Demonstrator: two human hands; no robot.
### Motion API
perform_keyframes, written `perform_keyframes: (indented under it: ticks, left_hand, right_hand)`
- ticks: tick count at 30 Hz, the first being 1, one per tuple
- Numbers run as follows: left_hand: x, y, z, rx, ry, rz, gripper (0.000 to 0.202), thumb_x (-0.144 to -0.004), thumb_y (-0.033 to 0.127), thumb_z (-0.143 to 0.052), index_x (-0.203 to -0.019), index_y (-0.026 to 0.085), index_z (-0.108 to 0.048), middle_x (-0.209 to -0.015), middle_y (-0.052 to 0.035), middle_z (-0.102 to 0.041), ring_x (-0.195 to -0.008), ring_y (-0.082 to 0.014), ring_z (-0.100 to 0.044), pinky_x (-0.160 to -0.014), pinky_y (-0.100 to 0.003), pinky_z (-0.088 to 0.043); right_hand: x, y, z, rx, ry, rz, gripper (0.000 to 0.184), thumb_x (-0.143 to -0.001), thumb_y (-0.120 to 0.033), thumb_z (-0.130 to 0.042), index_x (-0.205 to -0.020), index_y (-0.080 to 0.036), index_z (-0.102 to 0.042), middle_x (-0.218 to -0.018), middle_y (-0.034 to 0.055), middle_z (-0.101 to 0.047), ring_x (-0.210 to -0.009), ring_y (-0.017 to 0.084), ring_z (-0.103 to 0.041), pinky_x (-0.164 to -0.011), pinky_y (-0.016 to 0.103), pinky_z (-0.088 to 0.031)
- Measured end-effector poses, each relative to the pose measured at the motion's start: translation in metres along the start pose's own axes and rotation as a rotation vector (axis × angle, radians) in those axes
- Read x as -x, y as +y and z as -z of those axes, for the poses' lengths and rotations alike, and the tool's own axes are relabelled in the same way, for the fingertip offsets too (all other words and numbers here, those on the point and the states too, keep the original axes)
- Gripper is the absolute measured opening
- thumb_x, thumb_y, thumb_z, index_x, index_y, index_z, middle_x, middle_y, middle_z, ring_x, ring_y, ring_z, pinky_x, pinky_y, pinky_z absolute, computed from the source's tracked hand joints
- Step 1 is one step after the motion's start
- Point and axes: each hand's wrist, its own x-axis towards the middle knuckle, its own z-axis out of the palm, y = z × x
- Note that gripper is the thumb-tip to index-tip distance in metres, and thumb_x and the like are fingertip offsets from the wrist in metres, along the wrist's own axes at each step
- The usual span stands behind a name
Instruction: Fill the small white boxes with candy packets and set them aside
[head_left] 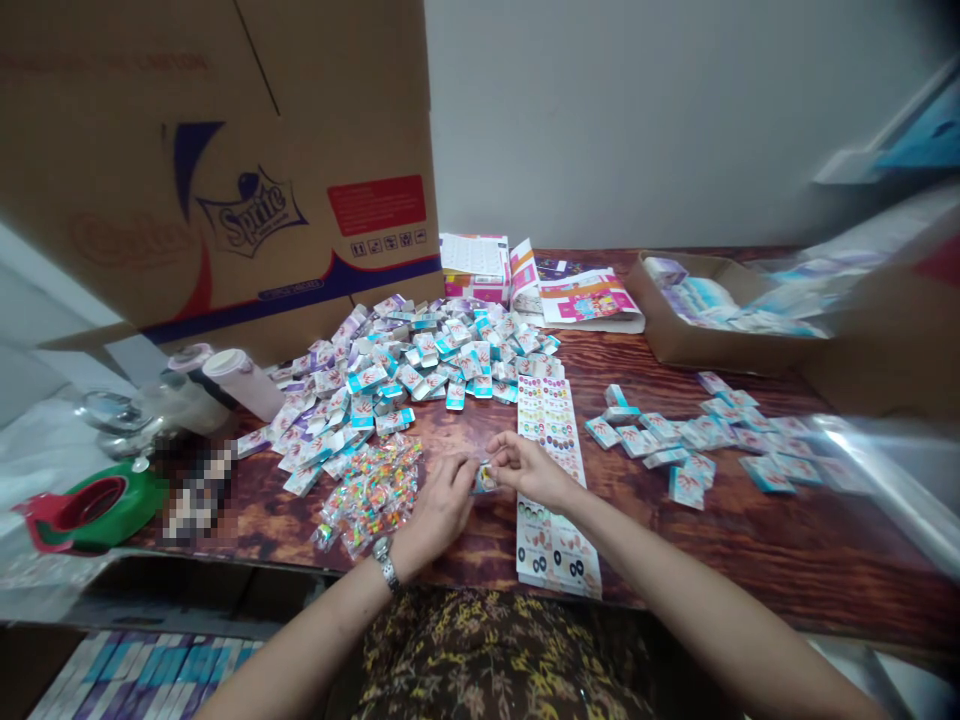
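1. Left hand [439,512] and right hand [529,468] both pinch one small packet [485,479] between fingertips, just above the worktop [750,540], near its front edge.
2. The packet looks light, thin and easily crushed, so its edges seem the safest hold.
3. Sticker sheets [556,420] lie under the right hand, and candy bags [371,492] lie beside the left.
4. There is bare room at front right, while the box heap [405,365] crowds the far side.

At the lower centre of the frame, a dark garment [495,650] printed with yellow and orange flowers covers the body. A silver wristwatch [384,560] with a metal link band circles the wrist below the left hand [439,510]. Both forearms are bare.
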Motion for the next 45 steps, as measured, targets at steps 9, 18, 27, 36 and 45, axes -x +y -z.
perform_keyframes:
  ticks: [9,18,27,36,45]
  left_hand:
    - [-0.004,0.002,-0.004,-0.055,0.077,-0.007,0.051,-0.082,0.007,-0.041,-0.131,0.016,-0.034,-0.115,-0.0143,-0.052,-0.108,-0.0264,-0.048,-0.091,-0.045,-0.044]
    - [0.0,0.002,-0.003,-0.025,0.105,-0.062,0.05,-0.085,0.009,-0.04,-0.134,0.019,-0.032,-0.118,-0.0137,-0.047,-0.108,-0.0247,-0.045,-0.091,-0.042,-0.044]
    - [-0.005,0.001,-0.001,0.107,0.063,-0.003,0.035,-0.081,0.013,-0.047,-0.116,0.018,-0.047,-0.107,-0.0104,-0.048,-0.098,-0.022,-0.047,-0.083,-0.036,-0.045]
    - [-0.011,0.007,0.004,0.169,0.078,0.049,0.032,-0.08,0.012,-0.049,-0.111,0.018,-0.048,-0.101,-0.0077,-0.047,-0.095,-0.0215,-0.048,-0.082,-0.036,-0.045]
    - [-0.007,0.006,0.005,0.085,0.103,0.036,0.039,-0.079,0.009,-0.046,-0.117,0.017,-0.044,-0.104,-0.0106,-0.052,-0.1,-0.0238,-0.05,-0.084,-0.041,-0.044]
  right_hand:
    - [0.006,-0.017,-0.018,0.561,0.136,0.239,0.016,-0.079,-0.011,-0.049,-0.091,-0.021,-0.048,-0.082,0.0019,-0.058,-0.076,0.016,-0.056,-0.068,0.027,-0.042]
    - [0.004,-0.02,-0.007,0.616,0.163,0.185,0.03,-0.078,-0.018,-0.055,-0.108,-0.021,-0.049,-0.099,0.0052,-0.053,-0.079,0.016,-0.053,-0.068,0.027,-0.042]
    - [0.005,-0.004,-0.007,0.239,0.069,0.145,0.037,-0.081,-0.022,-0.055,-0.116,-0.021,-0.044,-0.085,0.0011,-0.056,-0.068,0.012,-0.054,-0.057,0.023,-0.044]
    - [0.029,-0.014,-0.02,0.607,0.292,0.429,0.014,-0.088,-0.019,-0.047,-0.096,-0.021,-0.058,-0.095,0.0075,-0.058,-0.088,0.019,-0.057,-0.076,0.031,-0.047]
    - [0.026,-0.013,-0.037,0.129,0.321,0.241,0.019,-0.087,-0.031,-0.051,-0.095,-0.019,-0.063,-0.089,0.0033,-0.066,-0.082,0.016,-0.063,-0.073,0.027,-0.05]
